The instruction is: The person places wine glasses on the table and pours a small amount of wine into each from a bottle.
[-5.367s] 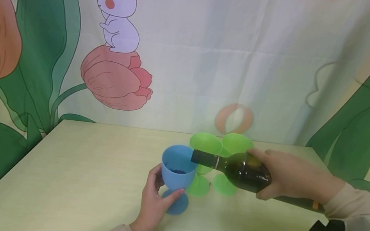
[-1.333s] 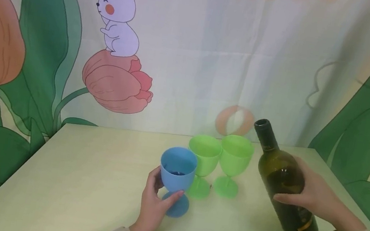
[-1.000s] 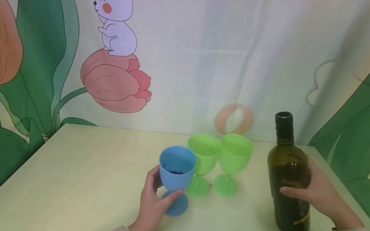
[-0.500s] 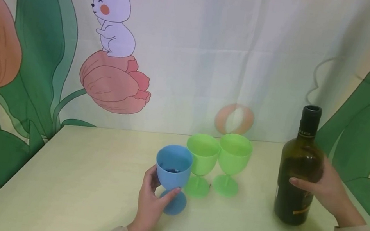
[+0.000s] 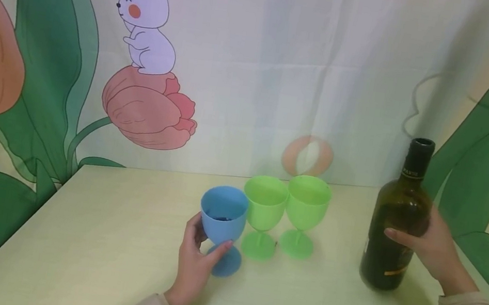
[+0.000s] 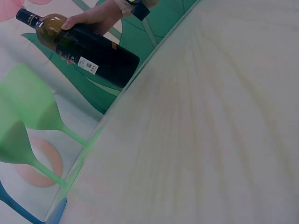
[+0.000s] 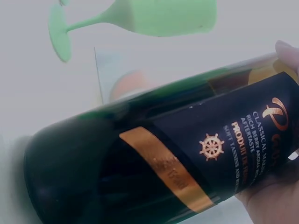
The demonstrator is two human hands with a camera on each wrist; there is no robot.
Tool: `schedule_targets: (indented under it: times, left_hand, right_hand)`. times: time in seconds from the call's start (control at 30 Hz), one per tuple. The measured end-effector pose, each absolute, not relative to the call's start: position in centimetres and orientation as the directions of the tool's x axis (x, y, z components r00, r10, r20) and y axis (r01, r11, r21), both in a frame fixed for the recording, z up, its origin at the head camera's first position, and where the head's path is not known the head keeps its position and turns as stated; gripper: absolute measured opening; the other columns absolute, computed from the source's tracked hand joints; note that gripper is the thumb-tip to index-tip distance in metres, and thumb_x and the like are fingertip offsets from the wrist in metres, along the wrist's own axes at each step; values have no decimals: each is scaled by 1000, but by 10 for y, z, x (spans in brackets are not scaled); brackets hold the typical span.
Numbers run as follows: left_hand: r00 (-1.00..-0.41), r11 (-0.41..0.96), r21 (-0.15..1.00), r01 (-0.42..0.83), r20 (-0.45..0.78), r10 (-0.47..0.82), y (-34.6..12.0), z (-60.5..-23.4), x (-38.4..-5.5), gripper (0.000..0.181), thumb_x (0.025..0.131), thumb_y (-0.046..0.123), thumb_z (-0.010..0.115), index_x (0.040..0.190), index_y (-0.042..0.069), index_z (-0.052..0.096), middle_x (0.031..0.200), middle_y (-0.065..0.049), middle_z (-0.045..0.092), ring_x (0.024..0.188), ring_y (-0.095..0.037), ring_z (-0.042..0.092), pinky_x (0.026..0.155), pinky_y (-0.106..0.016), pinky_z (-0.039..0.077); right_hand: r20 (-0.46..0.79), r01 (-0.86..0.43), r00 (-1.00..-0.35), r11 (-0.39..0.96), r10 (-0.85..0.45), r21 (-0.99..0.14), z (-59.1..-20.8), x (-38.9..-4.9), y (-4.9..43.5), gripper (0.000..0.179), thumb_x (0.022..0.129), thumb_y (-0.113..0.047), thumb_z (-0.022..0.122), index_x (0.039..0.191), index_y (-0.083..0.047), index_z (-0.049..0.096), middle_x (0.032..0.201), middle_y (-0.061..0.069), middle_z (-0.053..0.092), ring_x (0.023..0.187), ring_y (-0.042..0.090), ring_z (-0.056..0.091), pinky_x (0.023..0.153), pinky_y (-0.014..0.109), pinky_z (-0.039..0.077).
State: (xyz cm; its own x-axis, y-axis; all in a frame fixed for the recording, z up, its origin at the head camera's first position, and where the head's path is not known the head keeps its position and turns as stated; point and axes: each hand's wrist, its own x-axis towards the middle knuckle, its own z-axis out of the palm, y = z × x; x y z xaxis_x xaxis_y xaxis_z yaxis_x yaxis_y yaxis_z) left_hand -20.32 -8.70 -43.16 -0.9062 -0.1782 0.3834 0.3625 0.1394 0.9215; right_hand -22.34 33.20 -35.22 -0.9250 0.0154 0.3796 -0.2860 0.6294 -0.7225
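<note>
My left hand (image 5: 194, 266) grips a blue goblet (image 5: 221, 228) around its stem, just under the bowl. Some dark liquid shows inside that bowl. In the left wrist view only the lower part of the blue goblet (image 6: 57, 212) appears. At the right, my right hand (image 5: 436, 247) wraps round the body of a dark green wine bottle (image 5: 395, 231), which is close to upright with its mouth uncovered. Whether the bottle's base touches the table, I cannot tell. The right wrist view shows the bottle's black label (image 7: 187, 135) with an orange band.
Two light green goblets, a nearer one (image 5: 265, 207) and a farther one (image 5: 307, 205), stand side by side between the blue goblet and the bottle. The pale table (image 5: 119, 239) ends at a printed cloth backdrop (image 5: 247, 69).
The bottle was tilted with its neck at the blue goblet's rim; it has since swung upright and moved right. The left hand and blue goblet have shifted slightly left.
</note>
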Motion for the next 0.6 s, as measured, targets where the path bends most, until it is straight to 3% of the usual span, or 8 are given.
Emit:
schedule_targets:
  times: [0.1, 0.6]
  left_hand:
    - [-900, 142, 917, 373, 395, -185, -88, -432, -205, 76, 77, 11, 80, 140, 10, 38, 132, -7, 53, 112, -14, 54, 99, -26, 44]
    - [-896, 170, 909, 380, 408, -175, -96, -435, -219, 74, 78, 14, 79, 139, 10, 39, 133, -9, 54, 118, -20, 55, 103, -41, 43]
  right_hand:
    - [400, -305, -916, 623, 13, -720, -355, -225, 334, 86, 81, -11, 75, 150, -16, 26, 116, -30, 40, 101, -14, 39, 81, 22, 33]
    - [434, -361, -901, 553, 2, -751, -364, -237, 349, 75, 83, -3, 71, 144, -26, 34, 112, -32, 48, 99, -12, 47, 77, 11, 35]
